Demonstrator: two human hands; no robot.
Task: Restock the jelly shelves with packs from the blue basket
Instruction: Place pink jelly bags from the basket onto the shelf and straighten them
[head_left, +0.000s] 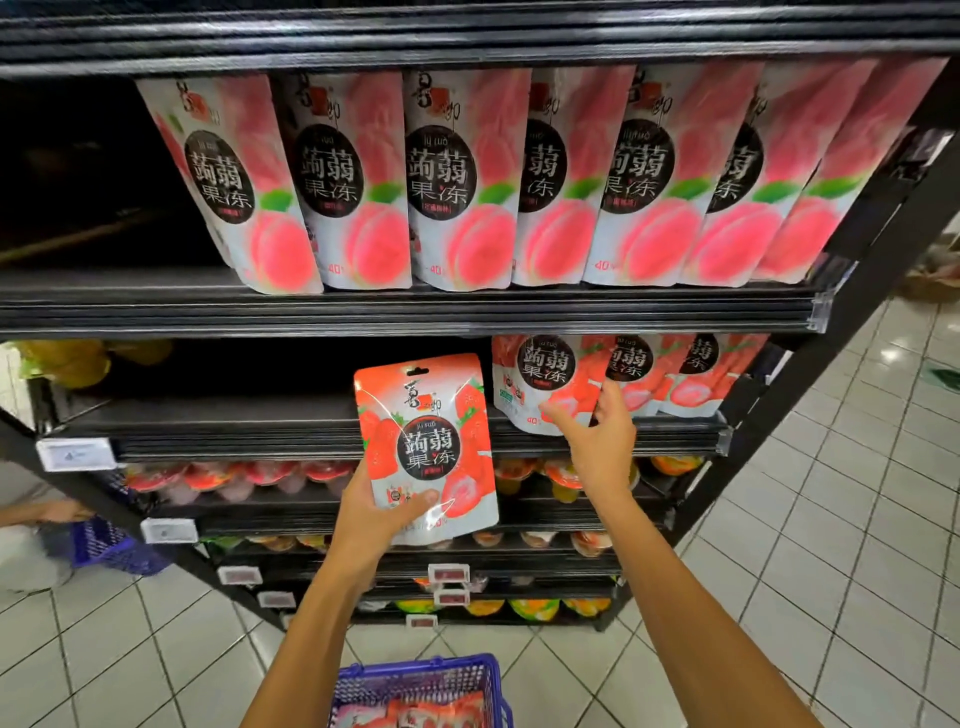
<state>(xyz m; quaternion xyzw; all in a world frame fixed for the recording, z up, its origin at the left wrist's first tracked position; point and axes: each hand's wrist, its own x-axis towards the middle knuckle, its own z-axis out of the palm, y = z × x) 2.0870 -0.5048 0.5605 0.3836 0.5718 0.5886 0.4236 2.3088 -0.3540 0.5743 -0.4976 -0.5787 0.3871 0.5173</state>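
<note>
Blue wire basket (415, 680) sits at the bottom edge on the pale tiled floor (831, 597), with red-and-white jelly packs (426, 717) lying inside it. Above it, the left hand (374, 514) grips a strawberry jelly pack (426, 447) by its lower corner, thumb across the front, holding it upright in front of the second shelf (234, 421). The right hand (597, 436) is spread, fingers reaching the front strawberry pack of the row (623, 379) standing at the right of that shelf; whether it is actually pinching the pack is hard to tell. The left half of this shelf is bare and dark. Lower shelves carry what look like small jelly cups (234, 475). On the shelf above, peach jelly pouches (457, 182) stand in a tight overlapping row, leaving a gap at the left. A second blue basket (109, 545) sits on the floor at far left.
</note>
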